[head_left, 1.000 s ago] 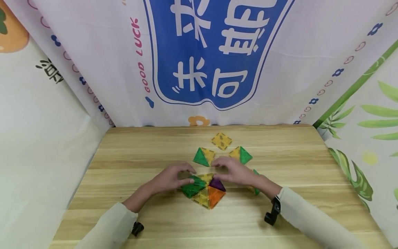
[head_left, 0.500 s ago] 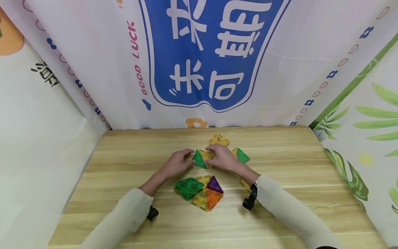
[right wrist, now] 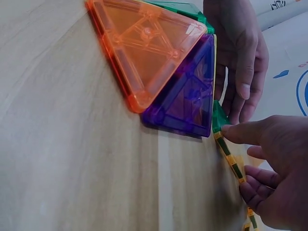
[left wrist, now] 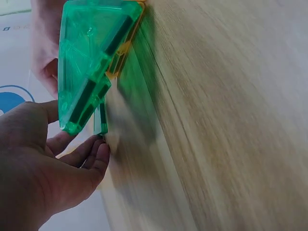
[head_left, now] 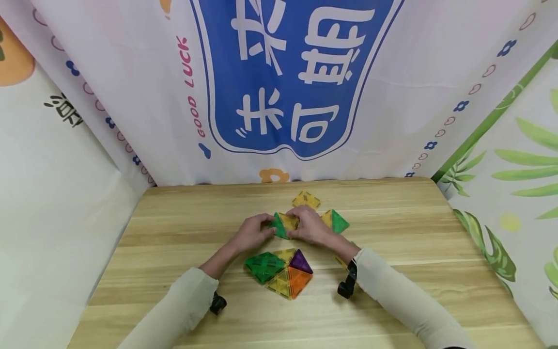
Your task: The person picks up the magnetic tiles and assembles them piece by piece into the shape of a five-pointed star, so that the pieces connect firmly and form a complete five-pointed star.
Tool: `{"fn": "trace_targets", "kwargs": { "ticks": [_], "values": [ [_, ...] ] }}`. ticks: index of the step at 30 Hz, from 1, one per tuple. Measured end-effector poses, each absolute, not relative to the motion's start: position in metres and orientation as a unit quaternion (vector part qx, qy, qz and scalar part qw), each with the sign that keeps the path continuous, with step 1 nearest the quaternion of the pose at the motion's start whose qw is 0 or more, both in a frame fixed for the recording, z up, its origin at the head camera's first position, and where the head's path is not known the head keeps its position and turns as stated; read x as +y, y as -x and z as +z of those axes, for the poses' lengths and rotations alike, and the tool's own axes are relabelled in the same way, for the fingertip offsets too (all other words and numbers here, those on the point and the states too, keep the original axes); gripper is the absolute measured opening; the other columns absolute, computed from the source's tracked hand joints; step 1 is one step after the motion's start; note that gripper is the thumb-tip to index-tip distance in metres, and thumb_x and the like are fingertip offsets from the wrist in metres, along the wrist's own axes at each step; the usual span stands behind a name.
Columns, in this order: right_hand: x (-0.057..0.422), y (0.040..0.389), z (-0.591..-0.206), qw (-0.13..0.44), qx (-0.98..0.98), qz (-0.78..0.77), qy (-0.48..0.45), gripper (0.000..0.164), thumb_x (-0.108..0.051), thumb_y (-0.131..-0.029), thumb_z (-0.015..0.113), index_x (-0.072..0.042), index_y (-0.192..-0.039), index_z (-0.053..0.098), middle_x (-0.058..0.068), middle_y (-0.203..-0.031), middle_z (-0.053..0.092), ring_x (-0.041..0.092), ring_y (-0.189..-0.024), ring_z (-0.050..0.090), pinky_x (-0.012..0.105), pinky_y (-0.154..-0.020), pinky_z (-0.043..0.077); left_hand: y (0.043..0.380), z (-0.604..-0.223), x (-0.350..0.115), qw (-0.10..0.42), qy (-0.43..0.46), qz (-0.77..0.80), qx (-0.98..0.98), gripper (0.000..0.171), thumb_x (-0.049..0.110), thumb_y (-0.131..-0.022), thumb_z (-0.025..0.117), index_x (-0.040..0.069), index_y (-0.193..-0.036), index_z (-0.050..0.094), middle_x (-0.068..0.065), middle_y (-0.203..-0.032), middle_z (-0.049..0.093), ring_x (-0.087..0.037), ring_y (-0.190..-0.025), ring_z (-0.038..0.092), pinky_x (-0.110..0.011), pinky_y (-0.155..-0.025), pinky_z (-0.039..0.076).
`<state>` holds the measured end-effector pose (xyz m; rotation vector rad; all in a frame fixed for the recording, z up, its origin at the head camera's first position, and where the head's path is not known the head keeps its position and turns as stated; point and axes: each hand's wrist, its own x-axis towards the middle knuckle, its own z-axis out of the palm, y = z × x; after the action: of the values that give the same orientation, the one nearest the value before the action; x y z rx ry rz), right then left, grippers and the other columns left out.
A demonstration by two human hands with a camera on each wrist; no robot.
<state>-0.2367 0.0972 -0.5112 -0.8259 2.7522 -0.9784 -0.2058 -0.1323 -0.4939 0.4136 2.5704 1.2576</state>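
Near the middle of the table, both hands hold a joined pair of translucent magnetic tiles, one green and one yellow. My left hand (head_left: 254,232) has its fingertips at the outer edge of the green triangular tile (head_left: 277,226). From the other side, my right hand (head_left: 308,225) grips the yellow triangular tile (head_left: 289,222), thumb and fingertips at its edges in the right wrist view. Closer to me lies a cluster of tiles: green (head_left: 264,266), yellow (head_left: 280,283), purple (head_left: 301,262) and orange (head_left: 300,281). In the wrist views this cluster looms in front of the hands.
Behind the right hand lies a yellow diamond of tiles (head_left: 306,198). To its right is another yellow-and-green pair (head_left: 340,221). A further yellow tile (head_left: 340,262) shows partly under the right forearm. A printed cloth (head_left: 174,165) hangs at the table's back edge.
Both hands have moved away from the near cluster, back to the green-and-yellow pair. Over the last half second the fingers have closed in on the pair from both sides.
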Motion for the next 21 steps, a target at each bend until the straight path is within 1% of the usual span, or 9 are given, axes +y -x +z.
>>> {"fn": "trace_targets", "kwargs": {
  "ticks": [5,8,11,14,17,20,21],
  "values": [
    [0.098,0.236,-0.513,0.049,0.903,-0.331,0.268,0.056,-0.02,-0.086,0.09,-0.002,-0.135,0.07,0.014,-0.127,0.07,0.03,-0.115,0.063,0.049,-0.099,0.053,0.208,-0.497,-0.13,0.126,-0.11,0.464,0.87,0.029,0.013,-0.106,0.065,0.0,-0.131,0.071,-0.014,-0.128,0.072,-0.03,-0.119,0.067,-0.046,-0.1,0.057],
    [0.098,0.235,-0.515,0.046,0.901,-0.34,0.264,0.056,-0.02,-0.085,0.091,-0.003,-0.134,0.07,0.013,-0.125,0.068,0.029,-0.113,0.062,0.049,-0.098,0.053,0.21,-0.498,-0.129,0.128,-0.089,0.482,0.862,0.027,0.012,-0.105,0.066,0.001,-0.129,0.072,-0.013,-0.124,0.073,-0.027,-0.114,0.068,-0.043,-0.096,0.057],
    [0.1,0.233,-0.516,0.04,0.897,-0.353,0.261,0.056,-0.021,-0.084,0.092,-0.005,-0.133,0.071,0.012,-0.123,0.065,0.027,-0.11,0.059,0.048,-0.096,0.053,0.211,-0.499,-0.128,0.125,-0.08,0.495,0.856,0.027,0.008,-0.104,0.068,0.0,-0.129,0.072,-0.014,-0.124,0.072,-0.028,-0.115,0.067,-0.043,-0.097,0.057],
    [0.101,0.231,-0.517,0.036,0.891,-0.372,0.258,0.055,-0.019,-0.083,0.093,-0.006,-0.132,0.072,0.012,-0.121,0.062,0.026,-0.106,0.057,0.046,-0.093,0.052,0.212,-0.499,-0.127,0.115,-0.083,0.502,0.853,0.027,0.003,-0.101,0.069,0.0,-0.128,0.073,-0.017,-0.129,0.069,-0.031,-0.12,0.067,-0.045,-0.103,0.056],
    [0.102,0.231,-0.52,0.035,0.883,-0.393,0.253,0.054,-0.018,-0.083,0.093,-0.007,-0.131,0.072,0.011,-0.12,0.06,0.023,-0.101,0.056,0.04,-0.088,0.051,0.213,-0.501,-0.126,0.105,-0.091,0.504,0.852,0.029,-0.004,-0.097,0.071,-0.001,-0.125,0.074,-0.019,-0.132,0.066,-0.035,-0.122,0.065,-0.047,-0.105,0.055],
    [0.102,0.231,-0.523,0.039,0.878,-0.408,0.247,0.051,-0.018,-0.083,0.093,-0.01,-0.13,0.073,0.009,-0.117,0.059,0.02,-0.098,0.053,0.037,-0.085,0.049,0.215,-0.502,-0.126,0.103,-0.094,0.508,0.85,0.03,-0.01,-0.094,0.071,-0.001,-0.122,0.076,-0.019,-0.131,0.065,-0.035,-0.12,0.065,-0.048,-0.105,0.055],
    [0.103,0.231,-0.524,0.042,0.877,-0.413,0.243,0.049,-0.018,-0.084,0.092,-0.011,-0.129,0.073,0.008,-0.116,0.058,0.019,-0.098,0.053,0.037,-0.086,0.049,0.216,-0.502,-0.126,0.104,-0.095,0.507,0.85,0.03,-0.011,-0.093,0.071,0.0,-0.121,0.076,-0.018,-0.131,0.066,-0.035,-0.12,0.065,-0.047,-0.104,0.055]
  ]
}}
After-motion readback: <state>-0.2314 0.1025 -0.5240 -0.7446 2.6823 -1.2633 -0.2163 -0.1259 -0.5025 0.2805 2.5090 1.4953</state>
